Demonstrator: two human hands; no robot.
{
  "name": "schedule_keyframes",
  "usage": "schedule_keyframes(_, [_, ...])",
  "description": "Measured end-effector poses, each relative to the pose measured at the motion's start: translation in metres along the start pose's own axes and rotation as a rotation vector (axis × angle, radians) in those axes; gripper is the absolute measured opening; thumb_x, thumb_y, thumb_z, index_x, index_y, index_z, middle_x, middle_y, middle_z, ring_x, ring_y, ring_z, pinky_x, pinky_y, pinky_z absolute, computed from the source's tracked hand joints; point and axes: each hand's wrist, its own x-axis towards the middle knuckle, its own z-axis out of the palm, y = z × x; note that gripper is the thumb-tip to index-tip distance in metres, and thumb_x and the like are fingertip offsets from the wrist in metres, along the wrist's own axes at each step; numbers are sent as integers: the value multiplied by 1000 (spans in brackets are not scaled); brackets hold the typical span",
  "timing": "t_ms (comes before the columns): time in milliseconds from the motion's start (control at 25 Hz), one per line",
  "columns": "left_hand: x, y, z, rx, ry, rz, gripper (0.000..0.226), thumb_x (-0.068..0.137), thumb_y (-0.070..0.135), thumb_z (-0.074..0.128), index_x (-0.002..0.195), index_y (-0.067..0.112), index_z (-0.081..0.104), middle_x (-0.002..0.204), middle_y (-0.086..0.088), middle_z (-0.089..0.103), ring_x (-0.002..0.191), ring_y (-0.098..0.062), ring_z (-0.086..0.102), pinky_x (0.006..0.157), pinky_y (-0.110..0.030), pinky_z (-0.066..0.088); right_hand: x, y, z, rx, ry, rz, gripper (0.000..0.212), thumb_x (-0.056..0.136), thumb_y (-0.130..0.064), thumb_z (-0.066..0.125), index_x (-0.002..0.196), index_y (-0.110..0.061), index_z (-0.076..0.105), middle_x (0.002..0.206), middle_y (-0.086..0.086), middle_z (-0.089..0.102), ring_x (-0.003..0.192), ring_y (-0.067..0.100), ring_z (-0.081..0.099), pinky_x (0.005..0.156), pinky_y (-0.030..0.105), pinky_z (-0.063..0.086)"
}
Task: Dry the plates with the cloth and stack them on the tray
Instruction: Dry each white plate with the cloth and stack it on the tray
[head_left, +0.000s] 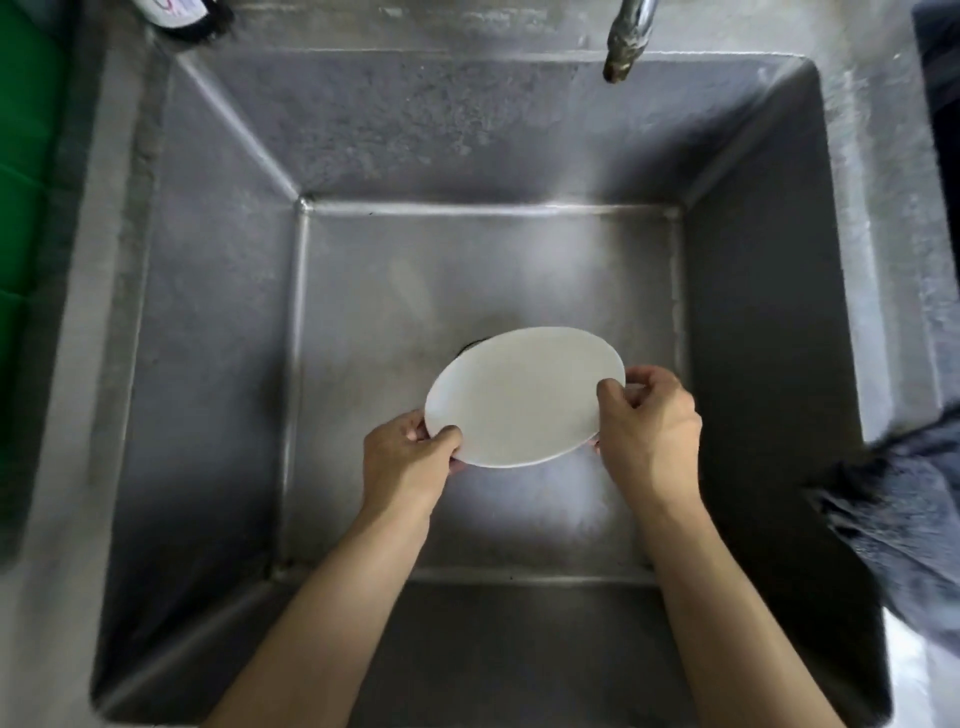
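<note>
A white round plate (522, 397) is held tilted above the floor of a deep steel sink (218, 322). My left hand (408, 457) grips its near left rim, thumb on top. My right hand (649, 421) pinches its right rim with curled fingers. A dark grey cloth (898, 514) lies draped over the sink's right edge, apart from both hands. No tray is in view.
A tap spout (628, 41) hangs over the sink's far right. The dark drain (470, 345) peeks out behind the plate. A green object (23, 171) lines the left edge, and a dark bottle base (189, 18) stands at the far left corner.
</note>
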Motion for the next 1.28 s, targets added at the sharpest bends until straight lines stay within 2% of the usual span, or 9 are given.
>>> schedule_keyframes(120, [-8,3,-8,-124,-3,-146,21,81,-8,67,65,6,71,78,-15,74,57,-18,71,55,-25,59,-11,-17,-7,-45,-12,15,12,88,-18,54,77,-15,57,49,5,66,44,7,62,40,16,44])
schedule_keyframes(200, [-10,7,-12,-211,-11,-209,14,83,-12,66,74,-2,70,83,-18,73,63,-22,72,53,-25,59,-14,-22,-9,-78,-29,50,16,88,-18,54,78,-8,60,43,4,63,40,11,60,42,21,46])
schedule_keyframes(280, [-10,10,-15,-229,-34,-211,10,84,-11,65,80,-4,69,88,-20,73,72,-25,73,54,-25,59,-18,-22,-10,-86,-35,82,19,89,-19,53,83,-3,62,45,5,65,44,15,63,50,24,51])
schedule_keyframes(440, [-17,14,-16,-292,-35,-208,11,92,-5,57,89,-1,67,90,-18,71,78,-25,70,50,-26,58,-30,-16,-11,15,-63,143,13,92,-16,53,104,-10,52,52,6,69,52,15,69,46,19,47])
schedule_keyframes(600, [-34,20,-13,-473,-53,-302,17,104,23,50,94,15,62,92,-12,71,81,-26,70,47,-33,59,-54,-4,-10,102,-92,99,30,94,-14,52,123,-11,49,52,0,70,62,18,73,58,22,53])
schedule_keyframes(720, [-48,31,-13,-563,-82,-288,23,103,40,52,103,22,65,100,-7,75,88,-27,73,58,-43,62,-75,3,-18,276,-153,136,31,97,-8,53,122,-17,38,64,2,73,52,14,72,46,15,50])
schedule_keyframes(840, [-68,46,-11,-565,-104,-218,25,102,48,52,103,27,66,98,4,78,85,-20,76,70,-43,64,-91,7,-33,307,-215,144,36,97,-4,57,123,-18,36,62,-2,74,55,17,74,49,19,53])
schedule_keyframes(1080, [-111,70,-1,-474,-169,-109,43,104,52,43,134,25,61,123,3,73,107,-21,71,92,-44,59,-104,9,-81,252,-179,77,30,93,-11,64,118,-14,48,81,4,76,60,17,74,86,51,61])
schedule_keyframes(1280, [-136,84,2,-385,-205,-21,51,105,56,32,138,27,57,129,2,69,114,-22,68,92,-39,58,-99,16,-124,146,-30,-76,15,96,-18,60,110,-15,64,91,-1,75,82,25,74,87,43,57])
